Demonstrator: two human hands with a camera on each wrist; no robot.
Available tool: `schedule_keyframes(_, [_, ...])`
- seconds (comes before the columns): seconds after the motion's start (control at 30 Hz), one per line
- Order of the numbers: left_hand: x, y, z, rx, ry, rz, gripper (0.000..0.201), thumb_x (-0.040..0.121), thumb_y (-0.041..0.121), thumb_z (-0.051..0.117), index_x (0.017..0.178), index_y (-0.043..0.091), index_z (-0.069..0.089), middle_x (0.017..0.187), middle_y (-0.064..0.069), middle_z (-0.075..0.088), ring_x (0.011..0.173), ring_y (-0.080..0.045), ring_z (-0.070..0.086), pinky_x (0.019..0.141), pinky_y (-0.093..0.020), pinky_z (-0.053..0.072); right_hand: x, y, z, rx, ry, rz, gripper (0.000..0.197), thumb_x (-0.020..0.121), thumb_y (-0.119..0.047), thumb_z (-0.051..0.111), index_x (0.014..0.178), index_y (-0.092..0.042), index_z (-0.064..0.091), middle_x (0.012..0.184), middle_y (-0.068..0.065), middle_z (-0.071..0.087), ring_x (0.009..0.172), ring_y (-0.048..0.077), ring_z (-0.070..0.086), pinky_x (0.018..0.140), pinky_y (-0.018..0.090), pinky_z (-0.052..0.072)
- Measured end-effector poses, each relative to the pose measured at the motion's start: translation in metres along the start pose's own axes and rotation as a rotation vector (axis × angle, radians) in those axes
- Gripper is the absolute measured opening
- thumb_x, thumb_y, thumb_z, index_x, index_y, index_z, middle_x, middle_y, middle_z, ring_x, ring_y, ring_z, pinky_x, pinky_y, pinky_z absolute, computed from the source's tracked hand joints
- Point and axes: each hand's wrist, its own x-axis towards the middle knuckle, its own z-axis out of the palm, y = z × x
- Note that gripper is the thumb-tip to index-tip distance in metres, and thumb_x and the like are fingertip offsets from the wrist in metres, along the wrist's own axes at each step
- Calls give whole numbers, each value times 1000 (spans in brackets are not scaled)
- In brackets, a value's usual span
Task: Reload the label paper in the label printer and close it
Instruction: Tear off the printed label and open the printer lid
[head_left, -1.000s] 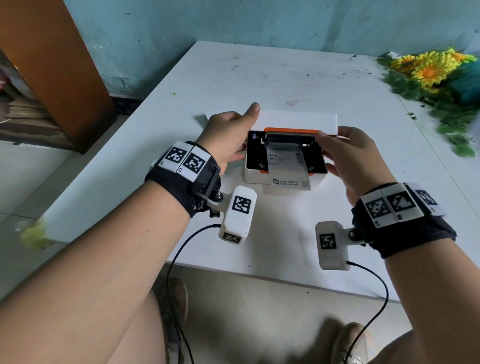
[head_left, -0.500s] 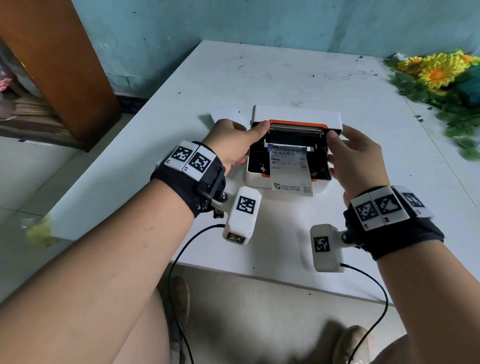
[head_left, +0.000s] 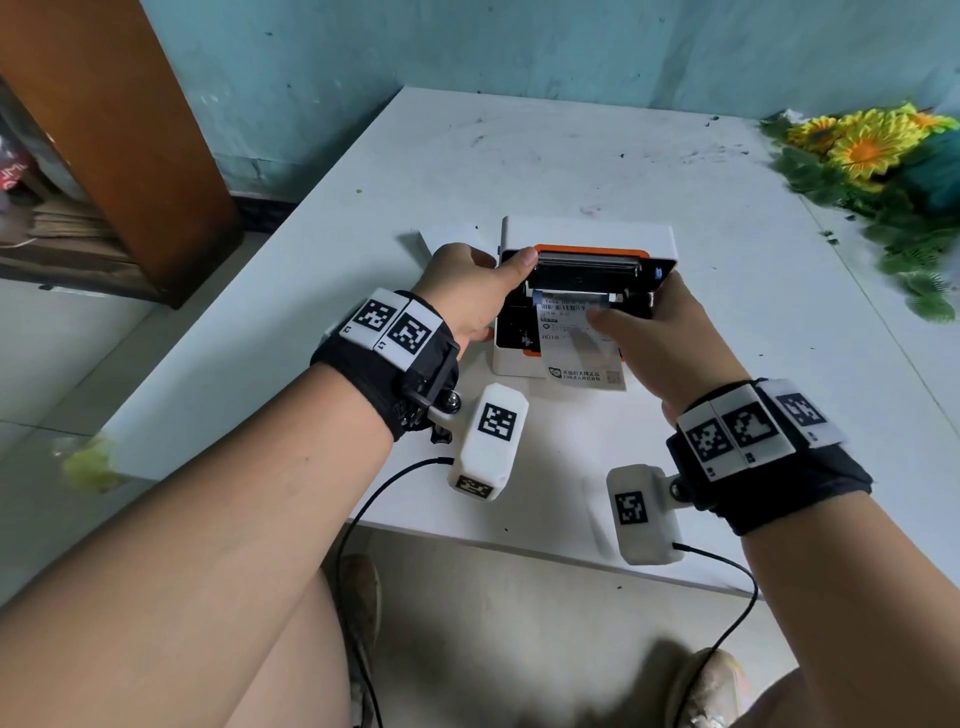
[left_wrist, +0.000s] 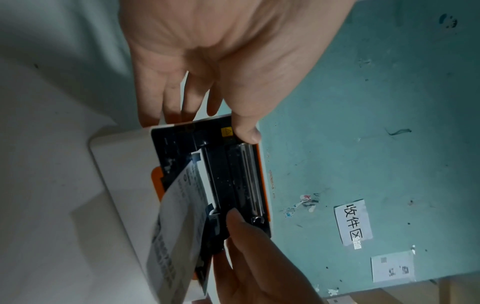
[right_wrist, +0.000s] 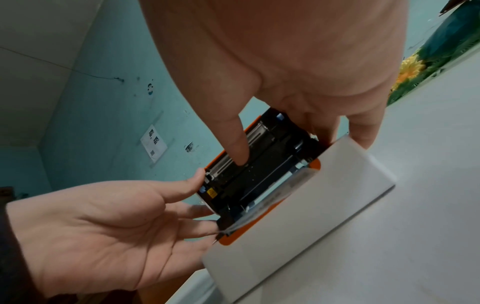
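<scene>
The white label printer (head_left: 508, 361) with orange trim stands mid-table, its lid (head_left: 587, 231) tilted forward, half lowered. A printed label strip (head_left: 584, 366) runs from inside out over the front edge. My left hand (head_left: 511, 260) pinches the lid's left corner, thumb on the black inner face (left_wrist: 233, 174) and fingers behind. My right hand (head_left: 628, 306) grips the lid's right side, thumb (right_wrist: 239, 152) on the inner face and fingers behind the edge. The label strip (left_wrist: 176, 226) curves out of the body (right_wrist: 298, 216).
The white table (head_left: 519, 156) ends just in front of the printer. Artificial sunflowers (head_left: 872, 156) lie at the back right. A white sheet (head_left: 447, 236) lies left of the printer, behind my left hand. A brown cabinet (head_left: 104, 130) stands left of the table.
The lid has swung up from lying flat behind the printer and tilted forward over the body. Both hands have followed it, and my right thumb now sits above the label strip.
</scene>
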Motion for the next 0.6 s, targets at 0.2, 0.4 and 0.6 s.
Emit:
schedule_keyframes(0.2, [-8, 5, 9, 104, 200, 118, 56, 90, 38, 81, 132, 7, 61, 129, -9, 67, 115, -27, 69, 91, -33, 58, -14, -5, -8, -181, 92, 59, 57, 99, -32, 68, 150, -19, 49, 117, -8, 62, 107, 22, 66, 83, 34, 53])
schedule_keyframes(0.4, [-14, 7, 7, 25, 188, 82, 36, 91, 20, 83, 102, 16, 49, 101, -6, 64, 83, -22, 67, 72, -35, 62, -19, -3, -13, -279, 132, 219, 61, 98, -40, 64, 142, -6, 42, 141, 18, 58, 121, 41, 65, 88, 43, 52])
schedule_keyframes(0.6, [-19, 3, 8, -40, 121, 57, 34, 94, 35, 79, 79, 16, 55, 87, -8, 69, 76, -22, 68, 74, -35, 62, -23, -1, -12, -244, 24, 237, 61, 93, -48, 63, 131, -3, 49, 100, 12, 77, 90, 31, 80, 87, 51, 66])
